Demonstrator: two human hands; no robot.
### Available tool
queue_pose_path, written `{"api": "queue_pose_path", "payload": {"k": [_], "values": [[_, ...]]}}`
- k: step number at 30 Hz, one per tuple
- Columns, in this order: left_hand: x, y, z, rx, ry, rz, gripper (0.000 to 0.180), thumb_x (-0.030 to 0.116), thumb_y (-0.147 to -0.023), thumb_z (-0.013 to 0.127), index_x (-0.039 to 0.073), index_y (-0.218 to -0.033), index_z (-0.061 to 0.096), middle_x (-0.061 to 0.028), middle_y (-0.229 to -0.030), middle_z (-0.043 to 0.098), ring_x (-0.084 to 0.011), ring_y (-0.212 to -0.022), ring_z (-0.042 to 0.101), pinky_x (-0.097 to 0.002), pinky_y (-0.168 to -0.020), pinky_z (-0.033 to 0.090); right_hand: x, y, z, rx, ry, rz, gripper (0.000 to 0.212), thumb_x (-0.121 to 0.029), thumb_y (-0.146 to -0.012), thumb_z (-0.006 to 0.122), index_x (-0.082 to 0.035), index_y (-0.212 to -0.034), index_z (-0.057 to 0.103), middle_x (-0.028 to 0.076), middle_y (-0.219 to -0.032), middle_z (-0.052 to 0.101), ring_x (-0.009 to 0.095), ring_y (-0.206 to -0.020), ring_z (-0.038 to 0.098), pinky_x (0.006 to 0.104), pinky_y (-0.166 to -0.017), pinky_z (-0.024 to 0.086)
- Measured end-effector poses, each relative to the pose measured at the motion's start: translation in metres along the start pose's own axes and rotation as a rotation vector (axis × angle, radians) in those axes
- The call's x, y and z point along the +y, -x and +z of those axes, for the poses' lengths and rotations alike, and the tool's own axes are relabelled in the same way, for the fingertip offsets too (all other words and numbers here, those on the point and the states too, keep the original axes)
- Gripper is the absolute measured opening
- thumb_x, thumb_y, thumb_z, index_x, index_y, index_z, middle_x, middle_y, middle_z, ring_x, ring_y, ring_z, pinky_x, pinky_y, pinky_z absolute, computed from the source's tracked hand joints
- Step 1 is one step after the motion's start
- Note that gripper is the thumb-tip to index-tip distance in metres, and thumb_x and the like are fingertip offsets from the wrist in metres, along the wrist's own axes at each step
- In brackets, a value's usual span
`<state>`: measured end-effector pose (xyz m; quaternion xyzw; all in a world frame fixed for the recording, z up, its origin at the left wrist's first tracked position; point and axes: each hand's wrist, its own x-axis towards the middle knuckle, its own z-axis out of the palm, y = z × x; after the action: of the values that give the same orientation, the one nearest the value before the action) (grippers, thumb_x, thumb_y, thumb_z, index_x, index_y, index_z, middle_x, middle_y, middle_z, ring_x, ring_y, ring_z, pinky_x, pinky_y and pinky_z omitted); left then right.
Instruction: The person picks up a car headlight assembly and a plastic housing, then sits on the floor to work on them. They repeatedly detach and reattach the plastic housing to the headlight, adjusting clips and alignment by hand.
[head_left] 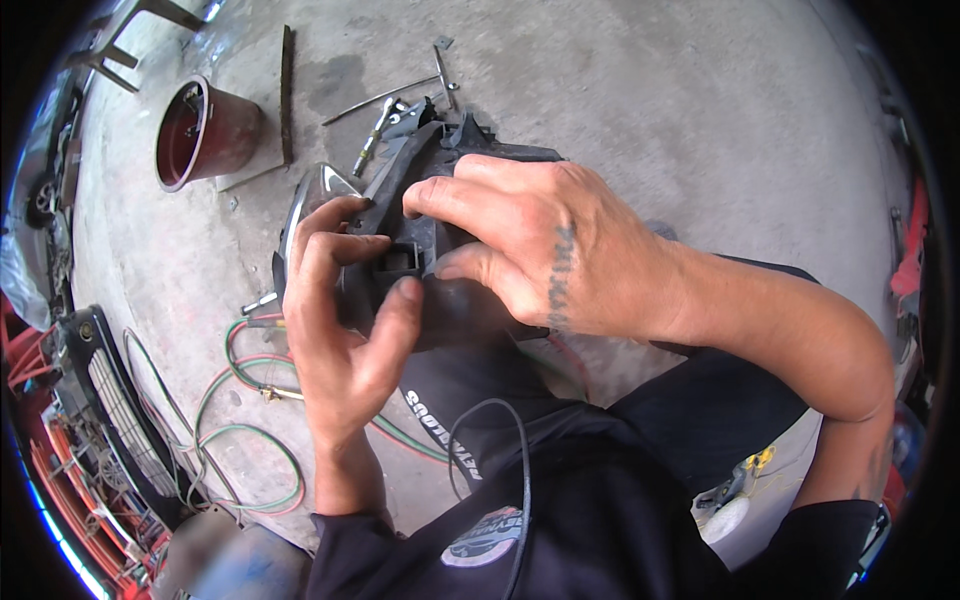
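Note:
A black plastic car headlight housing (440,160) is in front of me, above my lap. A strip of its clear lens (325,188) shows along the left side. My left hand (345,320) grips the housing's near left part, its fingers curled over the back and its thumb beside a square opening (401,259). From the right, my right hand (560,245) reaches across with bent fingers. Its thumb and forefinger grip the black plastic just right of that opening. Anything small between those fingertips is hidden. The housing's underside is out of sight.
A dark red bucket (225,130) stands beside a flat board at the far left. Beyond the housing lie a ratchet (374,135) and a metal T-handle rod (443,75). Red and green hoses (300,470) coil at left, near a black car grille (125,410).

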<state>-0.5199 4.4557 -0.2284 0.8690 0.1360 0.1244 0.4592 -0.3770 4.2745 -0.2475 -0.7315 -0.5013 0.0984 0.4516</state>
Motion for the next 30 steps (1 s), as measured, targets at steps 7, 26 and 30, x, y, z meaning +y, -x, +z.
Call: {"api": "queue_pose_path", "payload": {"k": [7, 26, 30], "values": [[-0.001, 0.0, -0.012, -0.066, -0.073, 0.032, 0.036, 0.016, -0.08, 0.082, 0.001, -0.111, 0.076, -0.0218, -0.135, 0.061, -0.0359, -0.128, 0.06, -0.0458, -0.111, 0.043, -0.004, -0.009, 0.002, -0.04, 0.02, 0.023, 0.022, -0.019, -0.089, 0.077, -0.004, -0.105, 0.072, 0.019, -0.089, 0.074, 0.039, -0.086, 0.075, 0.0483, -0.075, 0.06], [-0.018, 0.001, -0.025, -0.066, -0.083, -0.056, 0.028, 0.018, -0.09, 0.084, -0.004, -0.107, 0.079, -0.0238, -0.134, 0.062, -0.032, -0.127, 0.059, -0.0442, -0.112, 0.04, 0.039, -0.023, 0.009, -0.083, -0.141, -0.18, 0.027, -0.01, -0.087, 0.072, 0.01, -0.104, 0.068, 0.028, -0.098, 0.075, 0.041, -0.097, 0.076, 0.0465, -0.088, 0.06], [-0.024, 0.003, -0.029, -0.054, -0.025, -0.101, 0.028, 0.017, -0.091, 0.083, -0.003, -0.11, 0.078, -0.0246, -0.141, 0.06, -0.0322, -0.129, 0.059, -0.0447, -0.115, 0.039, 0.058, -0.024, 0.013, -0.016, -0.142, -0.135, 0.024, -0.009, -0.088, 0.071, 0.008, -0.104, 0.07, 0.028, -0.099, 0.075, 0.041, -0.098, 0.075, 0.0461, -0.089, 0.06]]}}
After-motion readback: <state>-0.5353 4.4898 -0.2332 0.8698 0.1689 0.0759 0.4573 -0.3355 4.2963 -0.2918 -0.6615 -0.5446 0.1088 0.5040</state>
